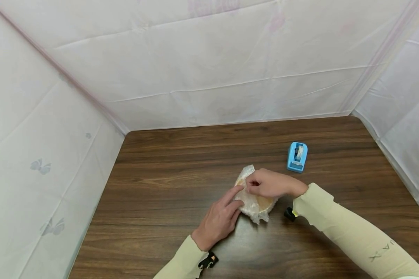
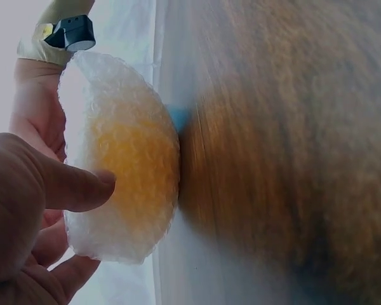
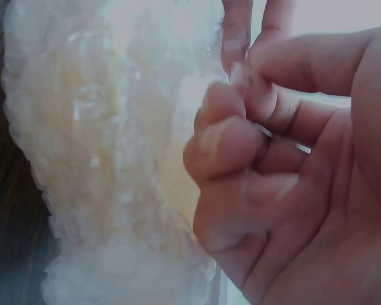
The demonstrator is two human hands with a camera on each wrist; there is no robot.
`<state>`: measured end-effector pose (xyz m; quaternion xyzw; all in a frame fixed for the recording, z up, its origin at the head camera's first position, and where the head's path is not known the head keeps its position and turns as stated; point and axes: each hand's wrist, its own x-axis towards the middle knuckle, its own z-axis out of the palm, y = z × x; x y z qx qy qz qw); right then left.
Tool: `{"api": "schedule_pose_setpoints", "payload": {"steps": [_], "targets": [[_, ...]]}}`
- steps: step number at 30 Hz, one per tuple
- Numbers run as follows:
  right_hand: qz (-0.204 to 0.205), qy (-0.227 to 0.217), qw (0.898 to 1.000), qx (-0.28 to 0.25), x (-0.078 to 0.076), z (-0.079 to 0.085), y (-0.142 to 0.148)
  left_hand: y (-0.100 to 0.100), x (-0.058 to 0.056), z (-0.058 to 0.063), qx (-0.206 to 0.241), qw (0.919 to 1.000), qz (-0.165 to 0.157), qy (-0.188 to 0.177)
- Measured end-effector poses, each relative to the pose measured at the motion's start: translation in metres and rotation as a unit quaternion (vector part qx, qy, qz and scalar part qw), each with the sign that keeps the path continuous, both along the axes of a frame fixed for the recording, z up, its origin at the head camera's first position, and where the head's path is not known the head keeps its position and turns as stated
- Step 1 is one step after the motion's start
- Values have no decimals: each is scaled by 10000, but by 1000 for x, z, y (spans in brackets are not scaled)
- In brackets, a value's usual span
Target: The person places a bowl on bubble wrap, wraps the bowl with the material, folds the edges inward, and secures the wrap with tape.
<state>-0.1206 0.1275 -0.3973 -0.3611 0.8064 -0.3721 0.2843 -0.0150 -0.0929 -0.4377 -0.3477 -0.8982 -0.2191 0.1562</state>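
A round, yellow-orange, bowl-shaped thing wrapped in clear bubble wrap (image 1: pixel 248 202) rests on the table. Its exact kind is blurred by the wrap (image 2: pixel 130 165). My left hand (image 1: pixel 218 221) holds the bundle from the near left side. The left thumb (image 2: pixel 82 187) presses its side, while other fingers lie along its top. Over the bundle's upper right is my right hand (image 1: pixel 270 183), fingers curled in. Its thumb and index finger (image 3: pixel 232 101) pinch what looks like a small clear bit of tape, mostly hidden between the fingertips.
A light blue tape dispenser (image 1: pixel 297 157) with a roll in it stands behind the right forearm. The brown wooden table (image 1: pixel 153 209) is bordered by white sheeting (image 1: pixel 195 100) at the back and both sides.
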Motion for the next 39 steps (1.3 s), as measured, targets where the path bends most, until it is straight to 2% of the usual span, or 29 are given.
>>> {"api": "schedule_pose_setpoints", "payload": {"steps": [4,10,20,25,30,34,39], "targets": [[-399,362,9979,362,5,3,-3,1,0,0,-7,10000,1,60],[-879,1034,9865,914,12,3,-9,2,0,1,-4,10000,-25,29],[-1413,1641,9679,1279,16,-2,-15,2,1,2,-91,10000,-13,30],[-1611,1665,9643,1285,17,-5,-16,2,0,2,-97,9999,-54,67],[-1772,1661,9613,1299,16,-7,-16,1,-3,3,-157,9993,-259,230],[-1910,1631,9587,1336,16,-7,-17,-1,-6,6,-459,9982,-333,206],[-2058,1415,9583,1389,15,-5,-17,0,-6,11,-1032,9946,-123,10]]}}
